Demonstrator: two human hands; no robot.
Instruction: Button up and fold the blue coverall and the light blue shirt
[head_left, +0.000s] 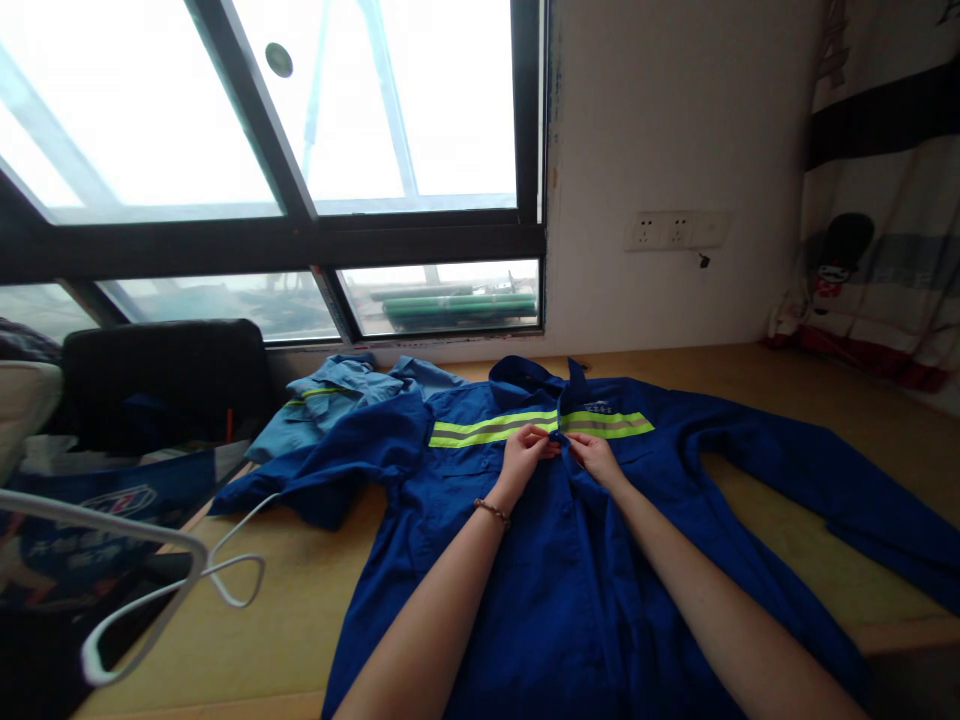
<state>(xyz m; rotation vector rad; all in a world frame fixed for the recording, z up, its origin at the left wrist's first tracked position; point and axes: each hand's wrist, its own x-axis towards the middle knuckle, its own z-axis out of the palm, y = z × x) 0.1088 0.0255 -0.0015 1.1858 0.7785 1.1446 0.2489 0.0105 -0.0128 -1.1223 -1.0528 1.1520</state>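
A dark blue work jacket [570,560] lies spread flat on a wooden surface [300,590], collar toward the window, with a yellow-green reflective band [480,430] across the chest. My left hand [525,447] and my right hand [592,455] meet at the jacket's front opening just below the band. Both pinch the front edges of the fabric, fingers closed. A beaded bracelet [492,513] sits on my left wrist. The jacket's right sleeve [825,480] stretches out toward the right edge.
A lighter blue garment [337,400] lies bunched behind the jacket's left shoulder. A white clothes hanger [150,590] sticks in from the left. A black chair back [165,380] and a printed bag [112,500] stand at left. A wall socket [675,230] and curtain [885,200] are at right.
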